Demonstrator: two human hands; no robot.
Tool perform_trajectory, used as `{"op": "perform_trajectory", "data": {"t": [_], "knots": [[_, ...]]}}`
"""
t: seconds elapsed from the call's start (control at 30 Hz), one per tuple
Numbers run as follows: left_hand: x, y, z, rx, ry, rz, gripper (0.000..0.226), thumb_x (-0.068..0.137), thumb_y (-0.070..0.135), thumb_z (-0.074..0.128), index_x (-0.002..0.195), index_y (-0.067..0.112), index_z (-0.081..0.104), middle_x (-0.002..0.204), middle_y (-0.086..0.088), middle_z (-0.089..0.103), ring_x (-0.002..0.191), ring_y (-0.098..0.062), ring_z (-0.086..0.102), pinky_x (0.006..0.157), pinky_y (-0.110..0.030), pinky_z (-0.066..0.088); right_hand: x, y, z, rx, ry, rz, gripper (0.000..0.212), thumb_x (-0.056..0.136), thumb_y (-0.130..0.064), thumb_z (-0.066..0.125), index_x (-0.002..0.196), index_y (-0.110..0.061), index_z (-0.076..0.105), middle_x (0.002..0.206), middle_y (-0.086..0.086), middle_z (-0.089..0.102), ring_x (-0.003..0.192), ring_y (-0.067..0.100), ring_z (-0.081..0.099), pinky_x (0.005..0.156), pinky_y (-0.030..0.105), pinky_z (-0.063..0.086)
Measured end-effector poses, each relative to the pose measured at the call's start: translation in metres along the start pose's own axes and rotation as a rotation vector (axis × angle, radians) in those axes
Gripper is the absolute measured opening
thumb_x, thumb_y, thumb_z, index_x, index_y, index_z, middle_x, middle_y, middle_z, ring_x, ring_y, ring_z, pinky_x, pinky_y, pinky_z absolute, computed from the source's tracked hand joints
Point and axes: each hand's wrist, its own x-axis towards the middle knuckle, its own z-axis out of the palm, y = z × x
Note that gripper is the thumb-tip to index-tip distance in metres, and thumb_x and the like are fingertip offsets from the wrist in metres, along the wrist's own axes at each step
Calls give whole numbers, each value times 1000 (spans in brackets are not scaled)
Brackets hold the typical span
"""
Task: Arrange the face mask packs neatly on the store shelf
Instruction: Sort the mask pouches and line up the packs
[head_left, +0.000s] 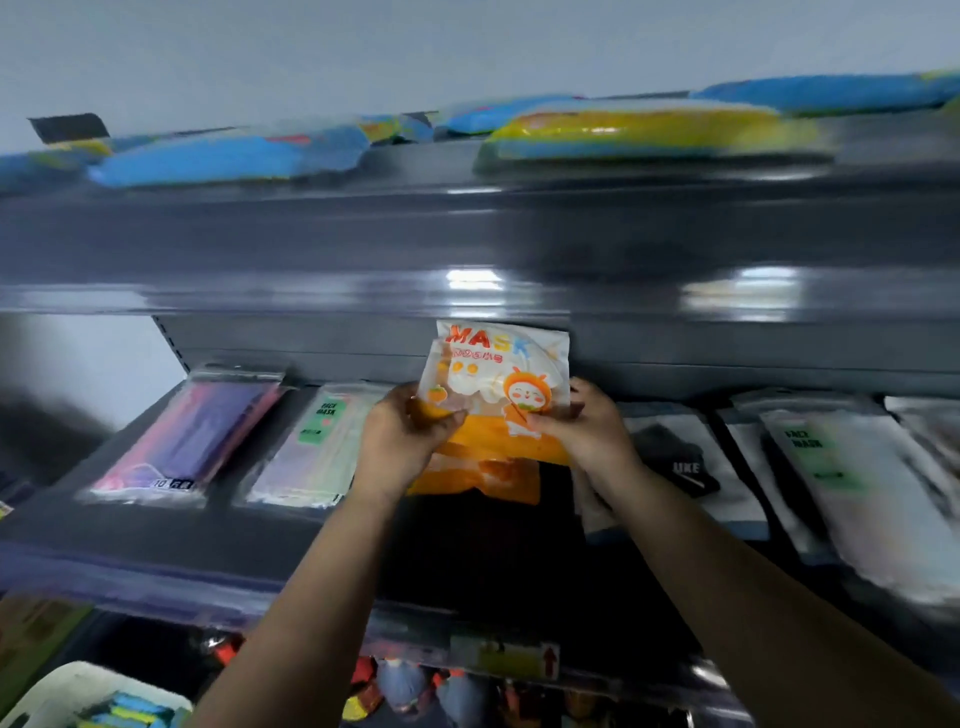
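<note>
We pinch the orange mask pack (493, 384) with both hands (410, 441) (582, 431); we should lower it squarely into the shelf (311, 525) gap.

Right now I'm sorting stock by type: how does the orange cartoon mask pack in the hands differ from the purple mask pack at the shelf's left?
The orange cartoon mask pack is held up by the left hand and right hand; the purple mask pack lies flat on the shelf. The orange one is squarish with printed artwork; the purple one is long, narrow and clear. Both are sealed plastic packs.
</note>
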Motion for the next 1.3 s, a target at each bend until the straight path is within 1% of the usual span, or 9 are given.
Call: {"op": "perform_trajectory", "data": {"t": [0.07, 0.13, 0.3, 0.47, 0.53, 0.7, 0.97, 1.23, 1.3], "knots": [[10, -5, -2, 146, -44, -11, 57, 59, 52, 74, 100, 15, 64, 99, -8, 71, 94, -27, 66, 83, -44, 54, 8, 4, 8, -144, 41, -15, 57, 65, -21, 84, 115, -7, 61, 112, 10, 68, 105, 26, 63, 91, 38, 51], [16, -11, -3, 409, -79, 12, 62, 67, 60, 67, 109, 15, 63, 108, -10, 68, 103, -31, 62, 87, -42, 51, 13, 10, 16, -343, 48, -31, 58, 69, -32, 81, 117, -7, 61, 113, 13, 67, 106, 28, 62, 88, 33, 50], [20, -25, -2, 734, -102, 54, 60, 85, 53, 53, 132, 16, 49, 128, -16, 54, 118, -37, 45, 95, -40, 38, 7, 12, 29, -605, 24, -36, 57, 87, -32, 61, 134, -4, 44, 134, 17, 49, 123, 29, 48, 100, 31, 39], [20, -20, -2, 751, -101, 126, 54, 91, 50, 45, 135, 19, 46, 137, -12, 48, 126, -34, 40, 100, -42, 32, -7, 6, 24, -718, 26, -75, 46, 96, -31, 46, 132, -2, 46, 142, 13, 41, 134, 28, 32, 109, 31, 27], [19, -14, 2, 747, -98, 177, 50, 91, 43, 49, 134, 18, 47, 135, -12, 49, 126, -34, 40, 102, -41, 30, -13, 5, 18, -734, 48, -109, 42, 95, -34, 47, 127, -7, 53, 138, 11, 44, 131, 27, 35, 109, 32, 31], [7, 13, 28, 735, -144, 304, 52, 88, 44, 53, 133, 19, 47, 135, -11, 50, 125, -35, 40, 105, -43, 29, -43, -1, -24, -871, 146, -149, 49, 91, -32, 53, 135, -12, 44, 137, 12, 42, 127, 32, 41, 102, 42, 41], [-54, 72, 132, 716, -304, 479, 48, 89, 40, 50, 134, 26, 44, 137, -3, 48, 127, -28, 40, 102, -36, 31, -96, 5, -141, -1105, 292, -132, 49, 87, -29, 55, 132, -12, 47, 134, 11, 48, 126, 33, 41, 99, 39, 37], [-128, 105, 244, 619, -457, 435, 47, 89, 37, 52, 133, 21, 45, 134, -4, 50, 122, -28, 46, 99, -38, 40, -149, 34, -274, -1190, 334, -39, 52, 91, -32, 49, 140, -20, 37, 150, 1, 34, 137, 25, 30, 107, 37, 32], [-143, 107, 262, 600, -465, 408, 46, 88, 35, 53, 131, 20, 47, 132, -5, 52, 120, -29, 47, 96, -38, 43, -157, 40, -300, -1214, 343, -5, 49, 91, -31, 49, 137, -16, 40, 144, 4, 40, 132, 27, 35, 103, 37, 33]]}}
